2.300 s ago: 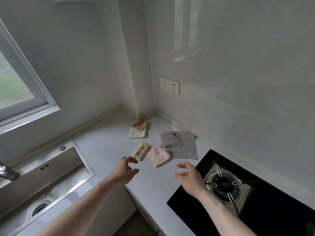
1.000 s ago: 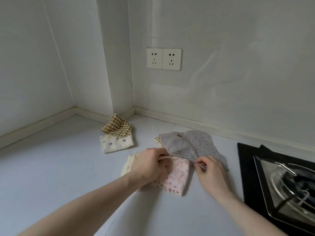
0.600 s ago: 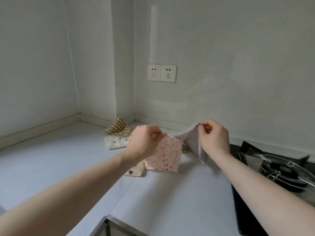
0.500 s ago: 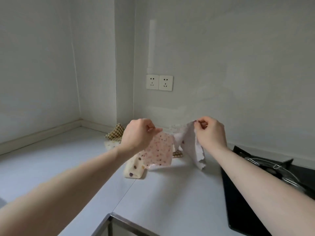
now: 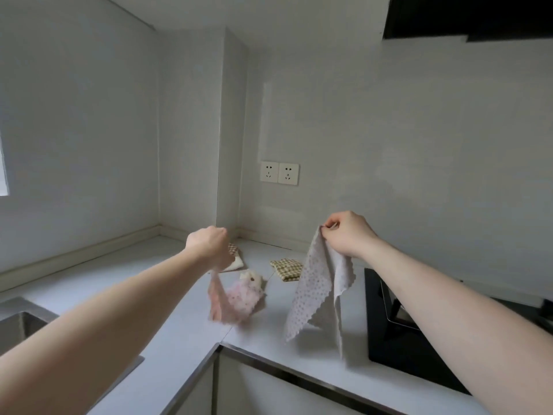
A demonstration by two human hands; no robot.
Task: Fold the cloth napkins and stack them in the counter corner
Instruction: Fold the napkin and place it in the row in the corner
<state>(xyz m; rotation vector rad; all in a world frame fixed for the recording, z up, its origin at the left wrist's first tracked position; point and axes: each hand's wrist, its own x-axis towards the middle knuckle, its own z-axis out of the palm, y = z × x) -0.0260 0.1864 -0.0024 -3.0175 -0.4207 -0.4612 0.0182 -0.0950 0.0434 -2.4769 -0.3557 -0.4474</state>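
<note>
Napkins are partway sorted, by the look of it. 2 are in the air: the left hand (image 5: 209, 245) has its fingers closed around a corner of the pink napkin (image 5: 236, 298), which trails down, blurred, to the counter (image 5: 167, 319); the right hand (image 5: 348, 232) pinches a top corner of the grey napkin (image 5: 314, 292) between thumb and fingertips. The grey one hangs with its long axis nearly vertical, held corner up, its lower points dropping toward the counter edge, the dotted face turned to the camera and partly doubled over on itself. Neither is folded yet.

Nearer the corner, a folded stack (image 5: 235, 256) sits mostly hidden behind the left hand; a checked top and pale lower layer show, so it seems to be 2 napkins, though I cannot be sure. A checked napkin (image 5: 287, 269) lies folded flat between the stack and the grey cloth, well short of the corner. A small cream napkin (image 5: 253, 277) lies just behind the pink one.

Judging from this, the grey and pink need folding, and those 2 plus the checked and cream ones need moving onto the stack. A hob (image 5: 398, 319) lies to the right, a sink (image 5: 18, 324) to the left.
</note>
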